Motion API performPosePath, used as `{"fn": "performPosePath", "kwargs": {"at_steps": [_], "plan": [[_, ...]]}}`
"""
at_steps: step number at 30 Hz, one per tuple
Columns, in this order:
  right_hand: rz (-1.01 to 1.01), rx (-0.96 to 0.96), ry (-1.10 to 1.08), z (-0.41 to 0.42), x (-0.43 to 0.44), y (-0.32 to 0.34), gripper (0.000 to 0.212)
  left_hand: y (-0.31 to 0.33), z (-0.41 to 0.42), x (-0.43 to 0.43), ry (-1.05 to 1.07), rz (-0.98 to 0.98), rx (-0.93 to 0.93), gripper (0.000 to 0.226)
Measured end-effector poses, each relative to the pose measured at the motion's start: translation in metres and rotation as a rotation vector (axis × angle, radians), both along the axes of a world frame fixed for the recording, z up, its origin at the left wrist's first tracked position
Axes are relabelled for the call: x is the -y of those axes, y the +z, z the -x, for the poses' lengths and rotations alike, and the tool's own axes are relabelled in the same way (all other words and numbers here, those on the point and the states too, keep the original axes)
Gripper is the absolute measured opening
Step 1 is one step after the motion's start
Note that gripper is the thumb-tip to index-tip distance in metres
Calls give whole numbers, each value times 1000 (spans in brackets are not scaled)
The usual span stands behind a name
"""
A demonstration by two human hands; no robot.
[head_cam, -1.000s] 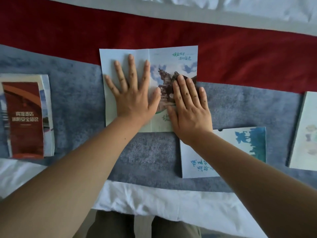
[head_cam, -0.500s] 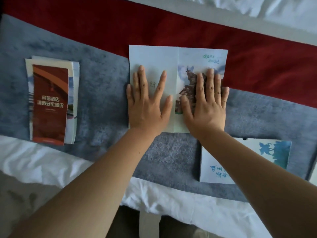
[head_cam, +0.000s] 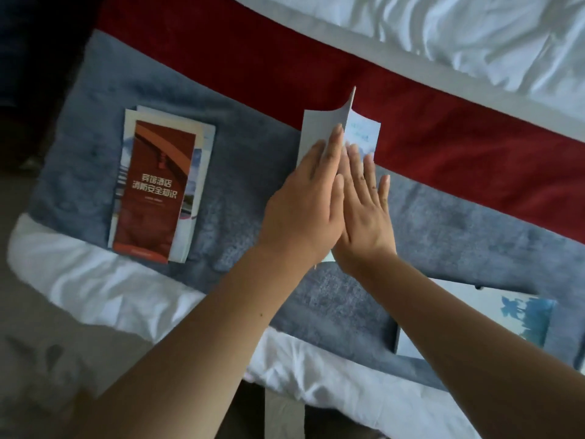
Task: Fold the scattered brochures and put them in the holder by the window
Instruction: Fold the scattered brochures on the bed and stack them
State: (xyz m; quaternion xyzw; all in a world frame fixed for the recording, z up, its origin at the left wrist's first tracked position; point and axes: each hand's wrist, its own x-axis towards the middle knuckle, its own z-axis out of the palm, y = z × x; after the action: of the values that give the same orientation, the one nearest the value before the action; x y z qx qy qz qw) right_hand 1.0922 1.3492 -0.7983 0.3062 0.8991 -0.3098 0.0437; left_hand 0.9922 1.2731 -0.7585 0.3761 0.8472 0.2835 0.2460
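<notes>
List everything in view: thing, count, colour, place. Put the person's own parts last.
Half-folded brochure: one, pale blue and white, centre, left panel lifted.
Folded brochure stack: one stack, red cover on top, left on the runner.
Flat brochure: one, white and blue, lower right, partly under the right forearm.
Bed runner: one, grey and red, across the bed.
Bed sheet: white, above and below the runner.
Left hand: swinging the panel over.
Right hand: flat on the brochure.

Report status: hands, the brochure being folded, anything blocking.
Left hand flat, swinging the left panel over. Right hand flat, pinning pale blue brochure to the grey blanket. Fold half closed. Nothing blocking; red brochure stack lies apart, left.
</notes>
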Motion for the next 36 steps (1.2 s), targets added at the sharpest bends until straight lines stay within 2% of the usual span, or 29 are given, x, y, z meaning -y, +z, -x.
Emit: {"fn": "performPosePath", "kwargs": {"at_steps": [2, 4, 7, 10, 15, 22, 27, 31, 36], "plan": [[6, -20, 22, 15, 14, 1, 61, 10, 10, 13, -28, 57, -242, 64], [27, -50, 42, 29, 29, 0, 62, 13, 21, 28, -53, 151, -407, 67], [47, -77, 51, 50, 48, -3, 60, 2, 39, 54, -6, 257, -485, 64], [28, -50, 80, 64, 64, -11, 60, -19, 58, 80, 21, 223, -516, 60], [-137, 150, 155, 77, 88, -29, 64, -60, 78, 108, 36, 285, -448, 54], [-180, 163, 97, 81, 98, -33, 66, -89, 74, 121, 58, 257, -488, 54], [-243, 160, 95, 84, 102, -38, 69, -91, 77, 122, 66, 62, -408, 49], [-231, 94, 86, 81, 103, -39, 69, -83, 88, 129, 45, -59, -281, 52], [-205, 26, 119, 91, 116, -37, 67, -64, 94, 144, 86, -200, -176, 46]]}}
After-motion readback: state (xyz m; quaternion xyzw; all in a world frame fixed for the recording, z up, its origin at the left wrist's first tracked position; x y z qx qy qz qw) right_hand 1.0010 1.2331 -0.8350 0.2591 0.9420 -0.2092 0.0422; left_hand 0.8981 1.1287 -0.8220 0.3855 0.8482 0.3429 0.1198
